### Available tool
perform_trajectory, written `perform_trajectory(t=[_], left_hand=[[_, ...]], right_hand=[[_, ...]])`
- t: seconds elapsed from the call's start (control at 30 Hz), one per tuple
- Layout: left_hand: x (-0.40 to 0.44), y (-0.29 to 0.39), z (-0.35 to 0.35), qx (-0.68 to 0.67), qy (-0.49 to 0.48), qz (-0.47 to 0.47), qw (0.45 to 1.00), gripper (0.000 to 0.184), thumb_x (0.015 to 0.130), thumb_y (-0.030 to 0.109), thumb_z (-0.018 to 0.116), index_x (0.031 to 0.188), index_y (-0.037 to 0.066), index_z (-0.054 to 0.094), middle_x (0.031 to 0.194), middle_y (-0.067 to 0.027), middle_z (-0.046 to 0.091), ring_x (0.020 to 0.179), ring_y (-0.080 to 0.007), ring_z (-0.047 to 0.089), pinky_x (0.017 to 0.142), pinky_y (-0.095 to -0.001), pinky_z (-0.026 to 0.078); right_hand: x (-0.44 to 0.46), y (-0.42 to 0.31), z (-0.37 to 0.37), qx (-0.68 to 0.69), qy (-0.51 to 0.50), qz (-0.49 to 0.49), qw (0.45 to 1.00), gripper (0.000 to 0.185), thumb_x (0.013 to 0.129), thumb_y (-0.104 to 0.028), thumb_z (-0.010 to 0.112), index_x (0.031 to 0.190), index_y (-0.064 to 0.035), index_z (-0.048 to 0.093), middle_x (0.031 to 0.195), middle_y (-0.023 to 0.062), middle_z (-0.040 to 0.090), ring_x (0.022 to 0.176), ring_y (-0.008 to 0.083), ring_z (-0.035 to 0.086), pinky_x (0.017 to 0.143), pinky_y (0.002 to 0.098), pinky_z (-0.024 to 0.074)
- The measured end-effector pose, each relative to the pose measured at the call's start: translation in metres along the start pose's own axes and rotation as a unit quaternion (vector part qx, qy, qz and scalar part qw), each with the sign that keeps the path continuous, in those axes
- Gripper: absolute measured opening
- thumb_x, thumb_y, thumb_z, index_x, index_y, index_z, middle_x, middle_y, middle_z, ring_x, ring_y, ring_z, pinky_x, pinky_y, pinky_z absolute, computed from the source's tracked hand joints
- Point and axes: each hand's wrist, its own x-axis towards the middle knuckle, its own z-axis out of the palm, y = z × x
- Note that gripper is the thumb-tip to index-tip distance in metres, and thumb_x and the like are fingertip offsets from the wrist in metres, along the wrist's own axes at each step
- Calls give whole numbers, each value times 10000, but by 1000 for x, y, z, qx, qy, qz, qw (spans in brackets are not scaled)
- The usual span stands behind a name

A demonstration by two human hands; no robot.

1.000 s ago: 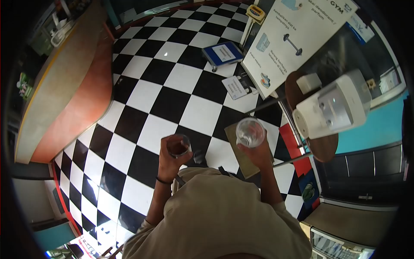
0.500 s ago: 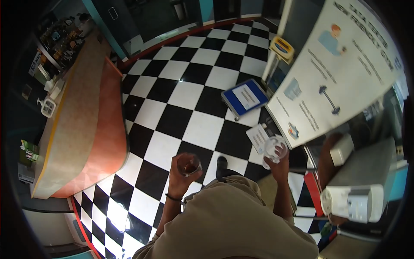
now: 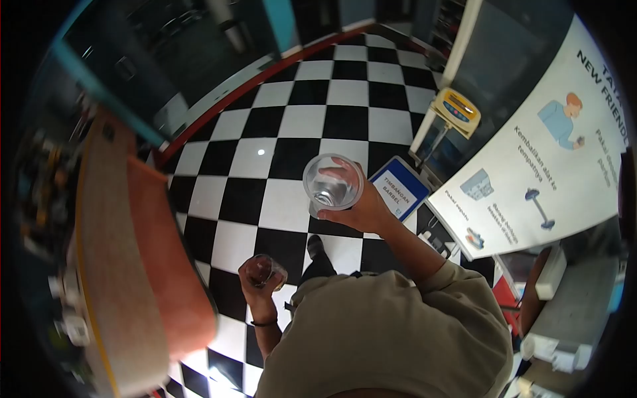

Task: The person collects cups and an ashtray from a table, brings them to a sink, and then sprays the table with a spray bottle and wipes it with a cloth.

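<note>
My right hand (image 3: 369, 211) is raised in front of my body, its fingers wrapped round a clear plastic cup (image 3: 322, 189). The cup's wide mouth faces up toward me, and my fingers show through its wall. Lower and to the left, my left hand (image 3: 255, 292) grips a clear drinking glass (image 3: 269, 270). Something dark shows inside the glass; whether it is liquid I cannot tell. The two vessels are apart from each other, both above the floor.
A checkered floor (image 3: 282, 204) stretches ahead. On the left curves an orange counter (image 3: 162, 265). To the right stand a blue platform scale (image 3: 402, 189) with a yellow display (image 3: 458, 111), a printed banner (image 3: 524, 159) and a grey surface (image 3: 584, 298).
My right hand has lifted the plastic cup up and to the left, in front of me. My left hand with the glass sits slightly lower and further left. The view has shifted.
</note>
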Motion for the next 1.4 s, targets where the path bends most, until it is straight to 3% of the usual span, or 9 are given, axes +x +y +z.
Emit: perform_trajectory(t=[0.1,0.3,0.43,0.47,0.53,0.7,1.03,1.23,1.4], left_hand=[[124,30,35,-20,-114,20,993,664,674,-38,761,1269,46,478,1118,-92,584,1023,-208,588,889,-351,512],[347,86,120,11,-277,71,958,696,705,48,830,1289,59,453,1174,-72,574,1065,-188,582,935,-352,508],[457,96,198,10,-300,75,951,721,694,81,840,1298,59,447,1176,-80,581,1074,-193,582,945,-354,501],[476,98,221,13,-296,51,954,714,651,5,687,1326,49,461,1233,-130,564,1213,-269,544,1047,-418,442],[518,86,264,-6,-281,30,959,706,654,10,679,1325,41,461,1229,-134,569,1199,-265,549,1049,-414,439],[612,81,372,-20,-233,-46,971,671,679,58,697,1311,22,476,1218,-131,577,1131,-244,568,1002,-397,460],[805,98,626,46,-353,14,934,688,674,57,724,1310,50,463,1242,-121,570,1197,-266,539,1045,-440,412],[901,84,851,40,-516,-23,855,696,655,47,730,1301,35,471,1230,-113,576,1194,-254,544,1052,-414,415],[945,119,1057,65,-710,-1,701,740,675,19,796,1320,51,435,1233,-117,566,1167,-216,548,1032,-365,434]], right_hand=[[41,58,5,-67,47,109,991,961,681,-288,902,1420,-31,344,1331,173,581,1236,345,570,1043,392,452],[88,136,-52,-71,240,331,910,894,700,-170,878,1419,-12,372,1341,194,560,1264,328,555,1037,412,463],[147,196,-84,-13,487,336,806,891,719,-87,849,1431,28,326,1339,244,540,1249,358,550,1015,431,474],[168,218,-88,26,554,317,769,896,715,-73,841,1435,31,317,1342,254,531,1250,370,545,1010,436,477],[218,264,-103,86,638,261,719,879,706,-7,787,1438,13,301,1364,255,512,1258,347,526,1030,423,455],[367,362,-180,45,605,256,753,938,649,-48,841,1403,7,287,1364,230,492,1297,328,490,1081,432,405],[579,457,-345,-117,513,166,834,1002,662,-132,898,1418,9,255,1388,241,498,1283,336,519,1095,418,385],[576,563,-413,-78,633,255,727,987,709,-245,893,1429,17,272,1280,197,553,1204,302,559,1026,407,445],[581,573,-475,-163,744,279,585,950,735,-320,893,1413,4,311,1170,141,577,1090,250,585,981,405,464]])
